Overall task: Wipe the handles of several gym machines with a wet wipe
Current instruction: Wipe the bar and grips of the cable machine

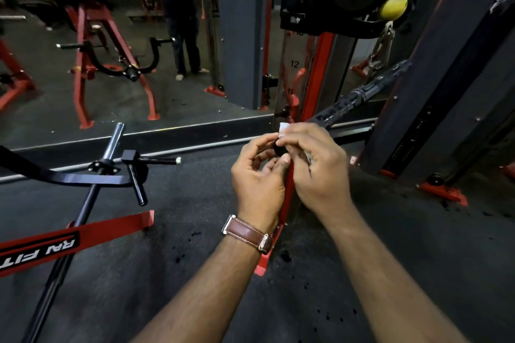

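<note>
Both forearms reach forward and converge at the black end of a handle bar (280, 149), which runs up and to the right toward the cable machine (446, 78). The right hand (317, 167) curls over the bar's end, its grip closed on a white wet wipe (284, 128) — a corner of the wipe shows just above the fingers. The left hand (257, 175), just left of the bar's end, has fingers curled, thumb and fingertips meeting at the black tip; whether it pinches the tip or only touches it cannot be told. A brown leather watch strap (248, 232) circles the left wrist. Well left of the bar — a black plate-loading frame (111, 167) on the floor.
</note>
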### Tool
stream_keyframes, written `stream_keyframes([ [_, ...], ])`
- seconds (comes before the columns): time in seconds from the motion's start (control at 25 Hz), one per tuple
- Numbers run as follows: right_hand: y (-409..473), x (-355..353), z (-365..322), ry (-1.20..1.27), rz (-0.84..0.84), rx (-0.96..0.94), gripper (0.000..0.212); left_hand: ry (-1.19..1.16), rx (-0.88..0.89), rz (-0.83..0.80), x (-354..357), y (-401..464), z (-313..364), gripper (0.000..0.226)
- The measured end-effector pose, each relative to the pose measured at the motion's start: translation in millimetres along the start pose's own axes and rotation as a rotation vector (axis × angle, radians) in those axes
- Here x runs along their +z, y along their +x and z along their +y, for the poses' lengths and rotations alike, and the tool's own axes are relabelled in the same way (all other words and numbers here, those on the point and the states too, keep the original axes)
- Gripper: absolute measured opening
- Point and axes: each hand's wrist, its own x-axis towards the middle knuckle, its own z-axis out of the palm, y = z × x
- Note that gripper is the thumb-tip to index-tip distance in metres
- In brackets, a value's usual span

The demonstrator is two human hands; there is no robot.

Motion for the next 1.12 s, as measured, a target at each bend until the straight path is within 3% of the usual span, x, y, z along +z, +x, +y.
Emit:
stream_keyframes([
  [0.04,-13,3,-1,0.034,0.072,0.048,0.021,0.02,0.001,-0.001,-1,-1,-2,0.039],
  [0.12,-33,11,5,0.153,0.293,0.387,0.021,0.057,-0.013,0.0,-2,-6,-3,0.039],
  [0.16,-35,15,9,0.364,0.374,0.65,0.022,0.089,-0.002,-0.004,-2,-7,-5,0.04],
  [0.24,-25,24,10,0.998,0.361,1.122,0.027,0.224,0.087,-0.015,-3,-9,-5,0.04],
  [0.32,-10,27,10,1.396,0.324,1.305,0.034,0.362,0.205,-0.021,-2,-10,-3,0.038],
  [0.52,-11,35,-9,1.511,0.115,1.2,0.037,0.478,0.315,0.066,-2,-10,5,0.037],
  [0.68,-5,31,16,1.693,0.317,1.262,0.046,0.496,0.322,0.068,-5,-6,1,0.037],
  [0.84,-13,27,0,1.522,0.128,1.276,0.038,0.469,0.301,0.092,-2,-9,2,0.036],
  [0.88,-10,24,2,1.508,0.141,1.295,0.038,0.455,0.3,0.089,-2,-8,2,0.035],
  [1.0,6,19,27,1.588,0.405,1.317,0.036,0.44,0.291,0.064,-1,-7,0,0.033],
  [1.12,3,22,16,1.509,0.127,1.263,0.035,0.439,0.279,0.088,1,-8,1,0.035],
])
